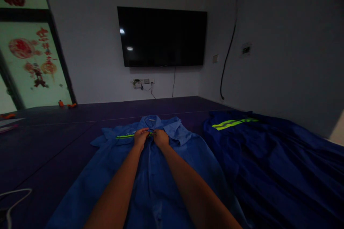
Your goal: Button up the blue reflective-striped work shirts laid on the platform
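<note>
Currently both hands are working on the blue shirt (158, 186), which is lying front up and spread flat on the purple surface (53, 139). Its collar (174, 128) is pointing far and its hem is running off the near edge of view. The left hand (141, 137) and right hand (160, 137) are meeting at the centre front just below the collar. Each is curling into a tight pinch grip on the shirt's front edges. It's too dim and small to tell whether a button is sitting between the fingers.

My read on doing this well:
- Both front edges should be lying level before anything is being pushed through.
- One hand should be pinning the cloth while the other is doing the fine work.
- Forearms are resting over the shirt body, so dragging them is risking fresh creases.

Around it, big to small:
- A dark blue garment (282, 171) is lying rumpled at right, just beside the shirt's right sleeve and possibly overlapping it. It is crowding any move to that side.
- A TV (162, 36) is hanging on the far wall, well apart.
- A window (32, 64) with red decorations is showing at far left.
- A black cable (228, 50) is hanging down the right wall.
- A white cable (16, 200) is looping at near left, clear of the shirt.
- A wall socket (143, 81) is sitting below the TV.
</note>
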### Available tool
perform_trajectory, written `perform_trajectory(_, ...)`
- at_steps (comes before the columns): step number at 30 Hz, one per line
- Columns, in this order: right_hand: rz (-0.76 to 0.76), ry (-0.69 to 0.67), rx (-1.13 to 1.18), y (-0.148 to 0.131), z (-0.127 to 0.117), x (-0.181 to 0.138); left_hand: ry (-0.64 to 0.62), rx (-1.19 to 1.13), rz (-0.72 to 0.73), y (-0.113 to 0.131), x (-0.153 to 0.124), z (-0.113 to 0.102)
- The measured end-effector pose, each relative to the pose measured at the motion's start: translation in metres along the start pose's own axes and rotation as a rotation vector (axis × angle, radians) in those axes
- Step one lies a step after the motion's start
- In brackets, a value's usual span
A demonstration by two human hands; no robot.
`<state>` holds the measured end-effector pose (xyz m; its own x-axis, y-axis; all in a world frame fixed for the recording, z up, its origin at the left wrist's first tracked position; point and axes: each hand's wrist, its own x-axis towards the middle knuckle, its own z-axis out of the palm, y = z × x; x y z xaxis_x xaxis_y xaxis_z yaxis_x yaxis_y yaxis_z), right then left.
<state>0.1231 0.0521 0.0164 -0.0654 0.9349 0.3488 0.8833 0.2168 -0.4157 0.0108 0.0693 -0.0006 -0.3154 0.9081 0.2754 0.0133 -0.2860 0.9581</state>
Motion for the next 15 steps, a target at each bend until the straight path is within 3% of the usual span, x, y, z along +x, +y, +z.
perform_trajectory(5, 0.0, -0.013, -0.024, -0.001, 0.0, 0.0, -0.061, 0.128, 0.079, -0.003, 0.002, -0.001)
perform_trajectory(15, -0.005, -0.008, -0.055, -0.001, 0.001, -0.001, -0.21, 0.496, 0.369, 0.004, 0.007, -0.013)
